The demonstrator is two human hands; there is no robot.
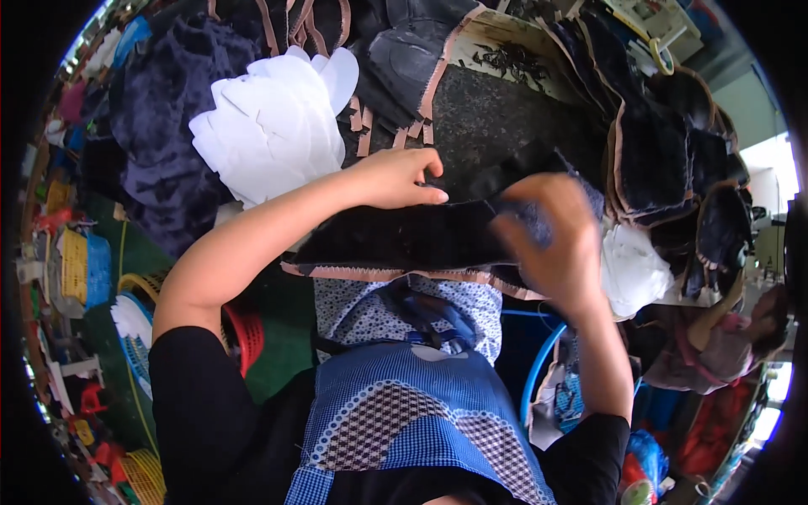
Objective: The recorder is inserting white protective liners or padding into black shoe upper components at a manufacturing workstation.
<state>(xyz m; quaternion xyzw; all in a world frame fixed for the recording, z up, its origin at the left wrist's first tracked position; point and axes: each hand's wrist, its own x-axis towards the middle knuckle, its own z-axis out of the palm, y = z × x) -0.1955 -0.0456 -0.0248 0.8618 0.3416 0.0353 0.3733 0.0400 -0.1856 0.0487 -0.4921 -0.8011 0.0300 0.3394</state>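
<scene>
A black fabric piece [404, 238] with a stitched pinkish-brown edging lies across the near side of the work surface, its edged side toward me. At its far edge is my left hand [404, 178], thumb and bent forefinger apart with nothing seen between them. My right hand [555, 231] is smeared by motion over the right end of the piece, beside a dark blue-grey fuzzy patch [539, 220]; what its fingers hold, if anything, does not show. A fanned stack of white cut sheets [273, 122] lies beyond my left forearm.
Dark fuzzy cloth [181, 118] is heaped at the far left. More black edged pieces [648, 160] are piled on the right, near white sheets [631, 265]. Short edging scraps [366, 135] lie beyond my left hand. A red basket [246, 337] stands below left; another person [715, 341] sits at right.
</scene>
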